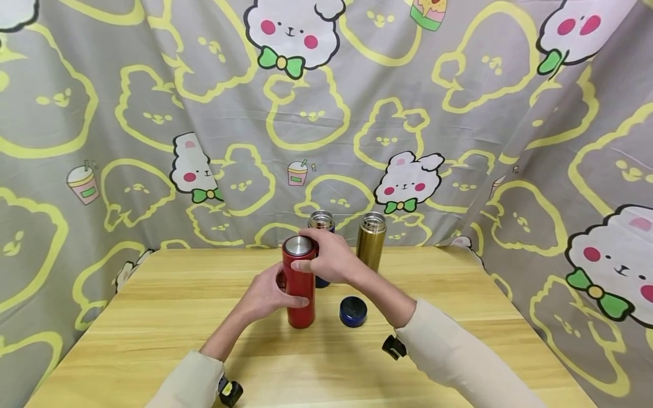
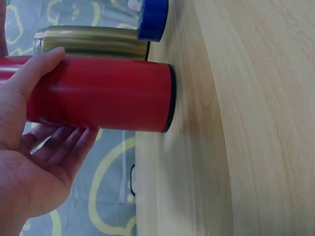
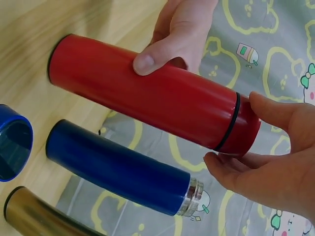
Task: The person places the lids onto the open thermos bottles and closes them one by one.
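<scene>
A red thermos bottle [image 1: 300,294] is held upright over the wooden table, its lid [image 3: 244,129] on, with a silver disc on top. My left hand [image 1: 264,294] grips its body, thumb across the front and fingers behind. From above, my right hand [image 1: 331,258] holds the lid between thumb and fingers. Behind it stands a blue thermos bottle [image 3: 118,167] without a lid, its steel neck bare. To its right is a gold thermos bottle [image 1: 370,241], also lidless. The blue lid [image 1: 353,311] lies on the table right of the red bottle.
The wooden table [image 1: 153,328] reaches back to a grey patterned curtain [image 1: 316,141], which also hangs along both sides. The blue and gold bottles stand near the table's back edge.
</scene>
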The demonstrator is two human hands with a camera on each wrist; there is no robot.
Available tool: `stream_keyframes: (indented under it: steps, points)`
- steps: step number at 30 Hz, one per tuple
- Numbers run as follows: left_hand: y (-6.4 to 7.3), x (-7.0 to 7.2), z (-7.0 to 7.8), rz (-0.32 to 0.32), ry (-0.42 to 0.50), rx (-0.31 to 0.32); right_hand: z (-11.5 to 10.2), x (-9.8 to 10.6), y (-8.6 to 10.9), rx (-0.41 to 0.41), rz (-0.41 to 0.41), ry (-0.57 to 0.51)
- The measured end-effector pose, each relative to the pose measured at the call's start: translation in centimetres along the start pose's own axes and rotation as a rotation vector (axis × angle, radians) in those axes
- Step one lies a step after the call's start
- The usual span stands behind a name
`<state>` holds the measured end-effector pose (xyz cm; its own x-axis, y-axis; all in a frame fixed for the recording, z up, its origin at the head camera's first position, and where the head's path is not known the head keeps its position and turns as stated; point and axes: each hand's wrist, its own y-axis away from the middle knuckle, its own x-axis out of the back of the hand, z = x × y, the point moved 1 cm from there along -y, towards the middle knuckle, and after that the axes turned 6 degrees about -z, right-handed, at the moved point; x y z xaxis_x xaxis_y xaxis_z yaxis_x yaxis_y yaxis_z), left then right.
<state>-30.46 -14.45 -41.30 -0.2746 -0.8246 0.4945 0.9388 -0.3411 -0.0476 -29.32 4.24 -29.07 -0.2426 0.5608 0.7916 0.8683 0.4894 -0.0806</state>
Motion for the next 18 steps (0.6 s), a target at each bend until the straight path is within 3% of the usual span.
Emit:
stream_keyframes:
  steps: [10, 18]
  points:
    - [0.7, 1.2, 0.0, 0.071, -0.053, 0.019, 1.6, 0.1, 1.3, -0.100, -0.042, 0.029]
    - [1.7, 4.4, -0.7, 0.168, -0.106, 0.044, 4.5, 0.1, 2.2, -0.084, 0.111, 0.051]
